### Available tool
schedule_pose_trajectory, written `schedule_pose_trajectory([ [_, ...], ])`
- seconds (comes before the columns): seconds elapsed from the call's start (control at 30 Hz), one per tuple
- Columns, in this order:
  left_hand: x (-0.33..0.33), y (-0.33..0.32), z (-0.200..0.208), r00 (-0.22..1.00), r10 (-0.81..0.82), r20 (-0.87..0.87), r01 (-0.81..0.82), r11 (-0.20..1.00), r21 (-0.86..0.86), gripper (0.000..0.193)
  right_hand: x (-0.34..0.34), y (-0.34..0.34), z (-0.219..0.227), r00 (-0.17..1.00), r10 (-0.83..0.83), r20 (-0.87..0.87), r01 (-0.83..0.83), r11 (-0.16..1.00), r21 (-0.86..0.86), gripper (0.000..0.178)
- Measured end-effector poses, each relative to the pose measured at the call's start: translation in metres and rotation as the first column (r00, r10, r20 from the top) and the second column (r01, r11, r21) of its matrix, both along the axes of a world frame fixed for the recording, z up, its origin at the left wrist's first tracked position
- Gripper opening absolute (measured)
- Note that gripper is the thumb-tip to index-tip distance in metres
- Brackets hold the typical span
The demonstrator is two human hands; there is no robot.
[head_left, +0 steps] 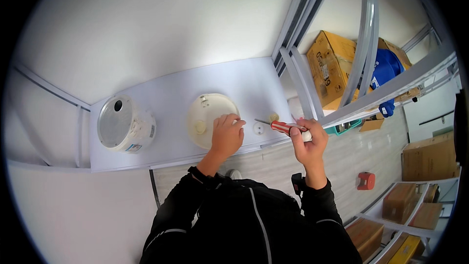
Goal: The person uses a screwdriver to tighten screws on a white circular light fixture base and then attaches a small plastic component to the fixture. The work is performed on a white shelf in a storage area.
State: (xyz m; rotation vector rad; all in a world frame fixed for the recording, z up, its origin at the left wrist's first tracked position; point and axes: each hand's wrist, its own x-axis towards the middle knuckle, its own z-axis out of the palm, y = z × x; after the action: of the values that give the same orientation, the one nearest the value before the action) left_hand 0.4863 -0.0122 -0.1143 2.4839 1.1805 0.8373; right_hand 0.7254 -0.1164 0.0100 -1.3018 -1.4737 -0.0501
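In my right hand [312, 143] is a screwdriver [283, 127] with a red and white handle, its metal shaft pointing left over the table. My left hand [227, 134] rests at the right side of a round cream-white disc-shaped part [215, 106], fingers bent together. A bit of white shows by its fingertips, too small to name. The disc bears a small metal bracket [204, 100] at its far edge and a small round piece [200, 127] on its left side. Between my hands lie a small white round part [258, 128] with dark spots and a yellowish round piece [273, 117].
A white drum-shaped container [139, 129] with a grey top and dark round hole stands at the table's [171, 85] left end. Metal frame posts [300, 76] rise at the right, with cardboard boxes [332, 63] beyond. On the floor is a red stool [366, 181].
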Motion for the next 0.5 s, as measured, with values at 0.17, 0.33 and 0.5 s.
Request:
schedule_pose_trajectory([
  [0.17, 0.042, 0.0, -0.021, 0.992, -0.059, -0.112, 0.065, 0.996, 0.058, 0.02, 0.012, -0.026, -0.001, 0.999, -0.01, 0.043, 0.009, 1.0, 0.019, 0.02],
  [0.33, 0.061, -0.004, -0.044, 0.959, -0.09, -0.268, 0.097, 0.995, 0.011, 0.018, 0.021, -0.056, 0.0, 0.996, -0.059, 0.073, 0.06, 0.998, -0.02, 0.02],
  [0.5, 0.082, -0.01, -0.034, 0.906, -0.064, -0.419, 0.072, 0.997, 0.003, 0.013, 0.029, -0.079, -0.002, 0.99, -0.109, 0.092, 0.115, 0.991, -0.064, 0.02],
])
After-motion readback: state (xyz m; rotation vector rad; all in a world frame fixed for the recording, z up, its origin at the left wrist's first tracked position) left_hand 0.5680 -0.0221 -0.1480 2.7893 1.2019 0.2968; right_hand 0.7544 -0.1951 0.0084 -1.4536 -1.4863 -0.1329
